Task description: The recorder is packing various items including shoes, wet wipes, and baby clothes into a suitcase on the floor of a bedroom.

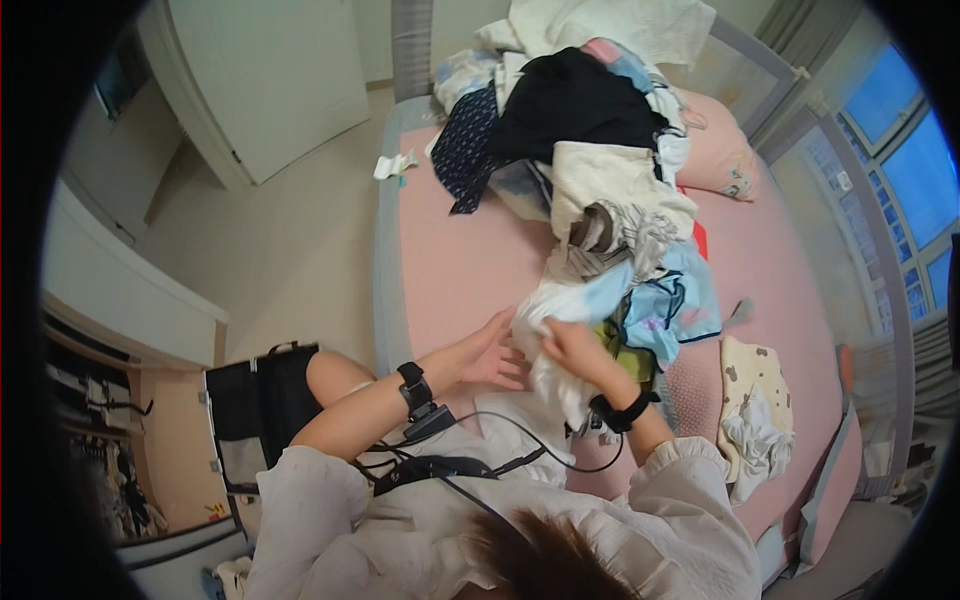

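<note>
In my right hand is a bunched white garment, blurred, with a pale blue part towards its far end. My left hand is beside the garment's left edge, palm facing it and fingers spread; its thumb side is close to the cloth. Just beyond lies a striped grey-and-white garment. To the right of my right hand is a light blue garment with dark trim, next to a yellow-green cloth. Part of the white garment hangs down over my lap.
A large clothes heap with a black garment on it covers the far end of the pink bed. At right lie a folded cream cloth, a crumpled white cloth and a pink pillow. A black cable runs between my wrists.
</note>
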`<state>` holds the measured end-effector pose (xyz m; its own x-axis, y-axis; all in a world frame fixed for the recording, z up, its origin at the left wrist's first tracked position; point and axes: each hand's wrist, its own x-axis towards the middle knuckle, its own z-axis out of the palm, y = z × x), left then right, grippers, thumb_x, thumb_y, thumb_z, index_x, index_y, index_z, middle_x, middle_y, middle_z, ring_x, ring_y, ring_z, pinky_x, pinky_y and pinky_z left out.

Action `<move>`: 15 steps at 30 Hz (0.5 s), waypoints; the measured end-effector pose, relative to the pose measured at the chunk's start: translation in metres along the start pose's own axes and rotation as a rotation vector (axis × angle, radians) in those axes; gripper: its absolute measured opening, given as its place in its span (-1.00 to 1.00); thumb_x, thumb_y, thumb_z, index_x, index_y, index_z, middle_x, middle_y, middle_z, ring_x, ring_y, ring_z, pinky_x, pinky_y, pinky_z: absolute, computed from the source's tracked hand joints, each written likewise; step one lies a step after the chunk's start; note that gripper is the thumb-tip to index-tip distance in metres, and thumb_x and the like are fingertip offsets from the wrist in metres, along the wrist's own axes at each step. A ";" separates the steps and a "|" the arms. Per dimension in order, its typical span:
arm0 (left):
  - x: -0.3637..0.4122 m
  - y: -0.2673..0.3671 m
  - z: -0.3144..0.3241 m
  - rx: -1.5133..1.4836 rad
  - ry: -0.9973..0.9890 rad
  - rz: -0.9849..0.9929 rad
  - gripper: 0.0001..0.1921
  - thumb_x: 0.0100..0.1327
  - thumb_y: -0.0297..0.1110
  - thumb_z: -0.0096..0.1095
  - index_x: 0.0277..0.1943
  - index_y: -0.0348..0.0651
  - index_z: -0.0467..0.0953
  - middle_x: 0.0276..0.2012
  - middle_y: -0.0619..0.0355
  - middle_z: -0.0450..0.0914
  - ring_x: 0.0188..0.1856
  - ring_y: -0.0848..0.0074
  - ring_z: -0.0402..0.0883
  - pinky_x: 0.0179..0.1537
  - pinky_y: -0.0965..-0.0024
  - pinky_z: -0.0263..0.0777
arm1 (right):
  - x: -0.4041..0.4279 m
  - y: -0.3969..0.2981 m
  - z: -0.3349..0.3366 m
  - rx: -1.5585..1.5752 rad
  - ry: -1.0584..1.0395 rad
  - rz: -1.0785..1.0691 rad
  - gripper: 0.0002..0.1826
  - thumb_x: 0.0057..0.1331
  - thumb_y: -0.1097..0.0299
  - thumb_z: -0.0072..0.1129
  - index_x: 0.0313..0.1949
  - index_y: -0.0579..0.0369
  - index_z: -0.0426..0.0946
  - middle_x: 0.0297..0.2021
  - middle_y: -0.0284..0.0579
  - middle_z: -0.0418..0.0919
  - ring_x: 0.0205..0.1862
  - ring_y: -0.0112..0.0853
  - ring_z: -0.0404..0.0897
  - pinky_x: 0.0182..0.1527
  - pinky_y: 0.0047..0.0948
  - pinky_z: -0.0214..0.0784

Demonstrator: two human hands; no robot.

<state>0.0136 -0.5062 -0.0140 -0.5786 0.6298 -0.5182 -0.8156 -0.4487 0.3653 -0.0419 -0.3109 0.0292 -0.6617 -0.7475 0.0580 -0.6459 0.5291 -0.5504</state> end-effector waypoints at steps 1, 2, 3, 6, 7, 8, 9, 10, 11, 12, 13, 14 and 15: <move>0.000 -0.007 -0.008 -0.020 0.007 0.002 -0.21 0.11 0.38 -0.17 0.28 0.05 0.05 0.12 -0.03 0.29 0.15 0.17 0.29 0.09 -0.04 0.22 | 0.000 -0.008 0.016 0.062 -0.069 -0.019 -0.80 0.15 0.29 -0.01 -0.32 0.16 0.37 -0.52 0.17 0.48 -0.44 0.06 0.48 -0.38 -0.08 0.30; 0.000 -0.014 -0.015 -0.016 0.092 0.016 -0.25 0.12 0.36 -0.16 0.25 0.06 0.13 0.13 -0.02 0.29 0.16 0.18 0.28 0.10 -0.04 0.21 | -0.001 -0.014 0.030 0.096 -0.119 -0.081 -0.80 0.15 0.29 0.00 -0.32 0.15 0.37 -0.53 0.15 0.48 -0.45 0.05 0.48 -0.39 -0.09 0.30; -0.003 -0.021 -0.020 -0.013 0.179 0.029 -0.29 0.13 0.34 -0.14 0.21 0.06 0.20 0.14 0.00 0.29 0.16 0.18 0.28 0.10 -0.05 0.21 | -0.003 -0.021 0.041 0.132 -0.168 -0.143 -0.80 0.14 0.28 0.01 -0.33 0.14 0.37 -0.54 0.13 0.48 -0.45 0.04 0.48 -0.39 -0.10 0.30; 0.004 -0.038 -0.051 -0.071 0.200 0.034 -0.45 0.19 0.12 -0.02 0.10 -0.09 0.34 0.01 0.02 0.44 0.00 0.30 0.46 -0.02 0.17 0.38 | -0.001 -0.044 0.068 0.182 -0.272 -0.283 -0.81 0.10 0.34 0.06 -0.32 0.13 0.37 -0.53 0.09 0.47 -0.45 0.01 0.48 -0.42 -0.16 0.30; 0.003 -0.040 -0.054 0.014 0.155 0.039 -0.50 0.21 0.03 0.00 0.08 -0.15 0.35 -0.04 0.03 0.49 -0.07 0.34 0.52 -0.07 0.26 0.43 | 0.000 -0.051 0.075 0.189 -0.285 -0.285 -0.81 0.10 0.34 0.06 -0.32 0.13 0.37 -0.53 0.09 0.47 -0.45 0.01 0.48 -0.42 -0.16 0.30; -0.002 -0.043 -0.058 -0.080 0.131 0.020 -0.62 0.25 -0.20 0.02 0.05 -0.24 0.36 -0.13 0.04 0.55 -0.15 0.40 0.57 -0.13 0.38 0.47 | 0.001 -0.058 0.082 0.165 -0.291 -0.349 -0.81 0.10 0.32 0.05 -0.33 0.12 0.37 -0.54 0.06 0.48 -0.46 -0.01 0.49 -0.41 -0.15 0.31; -0.010 -0.042 -0.054 -0.090 0.135 0.027 -0.62 0.25 -0.20 0.02 0.05 -0.24 0.36 -0.13 0.04 0.55 -0.15 0.40 0.57 -0.13 0.38 0.47 | 0.004 -0.062 0.085 0.136 -0.295 -0.416 -0.81 0.11 0.29 0.05 -0.34 0.11 0.36 -0.54 0.03 0.49 -0.46 -0.03 0.50 -0.41 -0.15 0.32; -0.017 -0.037 -0.050 -0.053 0.189 0.124 -0.64 0.26 -0.25 0.02 0.05 -0.25 0.35 -0.11 0.03 0.54 -0.13 0.40 0.57 -0.11 0.37 0.47 | 0.007 -0.064 0.087 0.126 -0.290 -0.434 -0.75 0.13 0.24 0.08 -0.27 0.11 0.40 -0.50 0.05 0.50 -0.47 -0.06 0.50 -0.41 -0.21 0.34; -0.026 -0.033 -0.045 -0.015 0.244 0.224 -0.65 0.27 -0.30 0.02 0.06 -0.27 0.34 -0.10 0.02 0.53 -0.11 0.40 0.56 -0.10 0.36 0.47 | 0.010 -0.066 0.084 0.125 -0.294 -0.445 -0.75 0.13 0.24 0.08 -0.27 0.11 0.40 -0.50 0.05 0.50 -0.47 -0.06 0.50 -0.41 -0.21 0.34; -0.038 -0.027 -0.039 -0.018 0.250 0.231 -0.65 0.27 -0.30 0.02 0.06 -0.27 0.34 -0.10 0.02 0.53 -0.11 0.40 0.56 -0.10 0.36 0.47 | 0.012 -0.071 0.076 0.286 -0.208 -0.392 -0.71 0.15 0.20 0.09 -0.21 0.09 0.42 -0.48 0.03 0.52 -0.47 -0.11 0.53 -0.39 -0.26 0.36; -0.053 -0.021 -0.031 0.033 0.317 0.485 -0.65 0.27 -0.31 0.02 0.07 -0.28 0.32 -0.08 0.02 0.52 -0.11 0.39 0.56 -0.10 0.36 0.48 | 0.013 -0.073 0.070 0.445 -0.121 -0.333 -0.67 0.16 0.16 0.10 -0.16 0.08 0.43 -0.46 0.00 0.55 -0.46 -0.16 0.56 -0.38 -0.31 0.38; -0.064 -0.016 -0.029 0.084 0.384 0.740 -0.64 0.28 -0.32 0.03 0.08 -0.29 0.31 -0.07 0.01 0.51 -0.11 0.39 0.56 -0.10 0.35 0.48 | 0.014 -0.060 0.073 0.447 -0.124 -0.341 -0.67 0.16 0.16 0.10 -0.16 0.08 0.43 -0.46 0.00 0.55 -0.46 -0.16 0.56 -0.38 -0.31 0.38; -0.074 -0.009 -0.030 0.090 0.383 0.746 -0.64 0.28 -0.32 0.03 0.08 -0.29 0.31 -0.07 0.01 0.51 -0.11 0.39 0.56 -0.10 0.35 0.48 | 0.011 -0.041 0.076 0.582 -0.177 -0.075 -0.61 0.17 0.12 0.11 -0.11 0.08 0.42 -0.35 -0.03 0.55 -0.34 -0.23 0.55 -0.26 -0.35 0.37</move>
<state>0.0642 -0.5677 -0.0018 -0.9383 -0.0772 -0.3372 -0.2266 -0.5993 0.7678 0.0055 -0.3712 -0.0108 -0.5171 -0.8559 0.0023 -0.3415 0.2039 -0.9175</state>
